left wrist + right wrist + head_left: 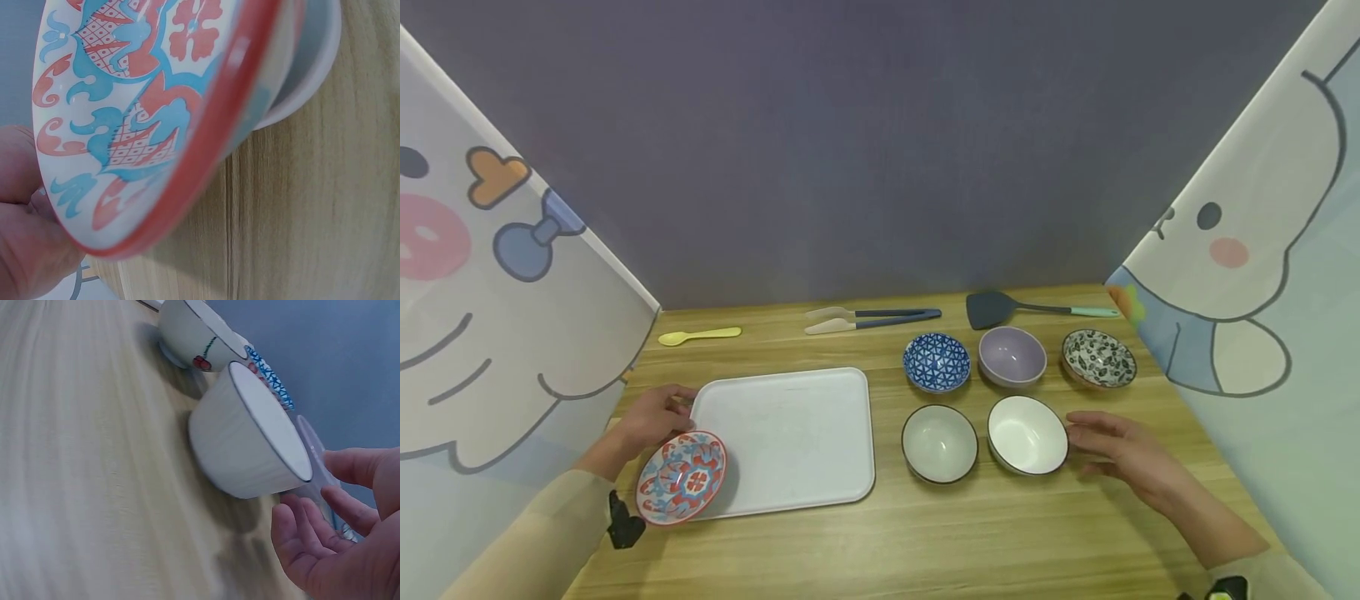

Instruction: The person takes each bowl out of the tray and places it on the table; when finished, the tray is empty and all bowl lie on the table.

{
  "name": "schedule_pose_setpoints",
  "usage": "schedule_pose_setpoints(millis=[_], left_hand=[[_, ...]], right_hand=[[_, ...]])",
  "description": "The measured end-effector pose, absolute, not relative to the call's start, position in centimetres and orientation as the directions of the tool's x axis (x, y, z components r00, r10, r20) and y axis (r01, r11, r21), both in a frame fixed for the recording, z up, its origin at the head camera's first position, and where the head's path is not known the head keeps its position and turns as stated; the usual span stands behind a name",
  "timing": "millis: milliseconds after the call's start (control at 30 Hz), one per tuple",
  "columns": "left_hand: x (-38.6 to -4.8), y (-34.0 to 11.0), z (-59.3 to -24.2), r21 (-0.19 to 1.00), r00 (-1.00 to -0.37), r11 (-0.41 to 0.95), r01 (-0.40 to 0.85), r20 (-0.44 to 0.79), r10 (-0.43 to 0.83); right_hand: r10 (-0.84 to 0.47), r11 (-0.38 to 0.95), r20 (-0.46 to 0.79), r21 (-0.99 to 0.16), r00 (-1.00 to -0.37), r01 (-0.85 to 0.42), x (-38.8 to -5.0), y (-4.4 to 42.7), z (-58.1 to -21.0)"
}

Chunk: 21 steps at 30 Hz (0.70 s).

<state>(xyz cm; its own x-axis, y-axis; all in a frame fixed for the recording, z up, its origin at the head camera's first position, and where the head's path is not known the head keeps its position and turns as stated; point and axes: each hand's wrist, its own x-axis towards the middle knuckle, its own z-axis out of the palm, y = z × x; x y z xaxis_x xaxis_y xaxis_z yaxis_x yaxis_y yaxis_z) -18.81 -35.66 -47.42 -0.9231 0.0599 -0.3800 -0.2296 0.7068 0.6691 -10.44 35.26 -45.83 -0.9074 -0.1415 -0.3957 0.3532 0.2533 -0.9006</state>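
My left hand (pixel 658 415) grips the rim of a red-and-blue patterned bowl (pixel 681 477) at the tray's left side. The bowl tilts above the near left corner of a white tray (pixel 786 442); in the left wrist view, its wall (pixel 125 125) hides part of the hand. My right hand (pixel 1123 454) is beside a white bowl with a dark rim (pixel 1028 435), its fingers spread and loosely bent, holding nothing. In the right wrist view, the fingertips are close to that bowl (pixel 240 437); contact is unclear. Left of it stands a pale bowl (pixel 940 444) with a cherry motif (pixel 202 362).
Behind stand a blue patterned bowl (pixel 937 362), a purple bowl (pixel 1012 357) and a black-and-white leaf bowl (pixel 1098 359). Along the back lie a yellow spoon (pixel 700 336), tongs (pixel 876 319) and a spatula (pixel 992 309). Printed panels flank the wooden table (pixel 925 542).
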Motion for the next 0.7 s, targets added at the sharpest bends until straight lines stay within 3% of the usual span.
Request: schedule_pose_setpoints(millis=[333,700], left_hand=[[-18.9,-35.8,-47.3,0.681,-0.920,0.693,-0.237,-0.387,0.066],[-18.9,-35.7,-47.4,0.674,-0.920,0.697,-0.244,-0.388,0.052]], right_hand=[[-0.157,0.374,-0.298,-0.900,-0.942,0.222,-12.2,33.9,-42.7],[-0.255,0.367,-0.278,-0.914,-0.926,0.174,-15.2,28.4,-40.5]])
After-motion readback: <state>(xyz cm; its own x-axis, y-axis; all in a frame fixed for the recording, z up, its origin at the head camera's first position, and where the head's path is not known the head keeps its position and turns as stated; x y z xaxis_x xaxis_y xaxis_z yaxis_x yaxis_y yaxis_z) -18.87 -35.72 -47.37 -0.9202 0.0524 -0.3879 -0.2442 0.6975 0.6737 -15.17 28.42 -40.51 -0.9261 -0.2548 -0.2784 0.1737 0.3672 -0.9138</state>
